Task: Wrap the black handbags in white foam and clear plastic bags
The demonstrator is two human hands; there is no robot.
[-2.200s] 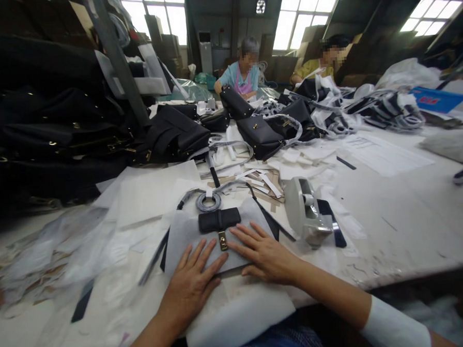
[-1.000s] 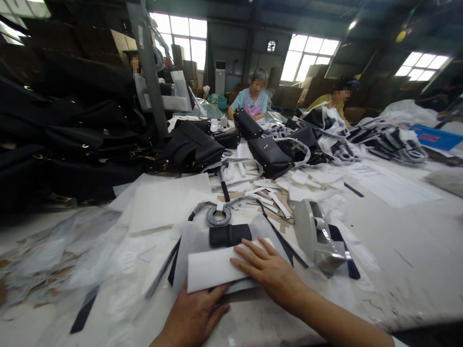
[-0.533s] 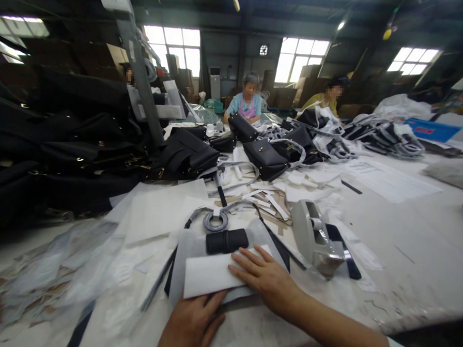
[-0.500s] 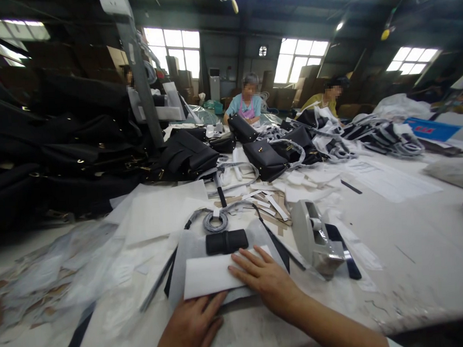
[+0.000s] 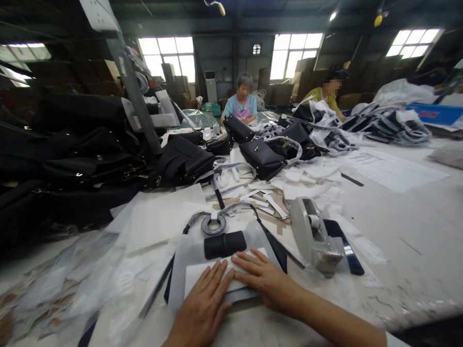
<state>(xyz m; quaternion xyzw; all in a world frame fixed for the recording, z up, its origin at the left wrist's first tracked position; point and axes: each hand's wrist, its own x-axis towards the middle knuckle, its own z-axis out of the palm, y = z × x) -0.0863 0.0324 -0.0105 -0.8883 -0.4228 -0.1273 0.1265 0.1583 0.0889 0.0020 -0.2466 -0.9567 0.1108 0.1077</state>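
Note:
Both hands lie flat on a folded white sheet that covers the near part of a black bag piece on grey wrapping paper. My left hand presses the sheet's middle with fingers stretched out. My right hand lies beside it on the sheet's right end, fingers spread. Just beyond the fingertips the black rolled top of the bag piece shows. A coiled grey strap lies behind it.
A grey tape dispenser and a black phone sit to the right. Black bags are stacked at the left and lie mid-table. Paper scraps litter the white table. Two people work at the far end.
The white sheet was folded up over the bag piece's clasp. My left hand moved from the near edge onto the sheet beside my right hand.

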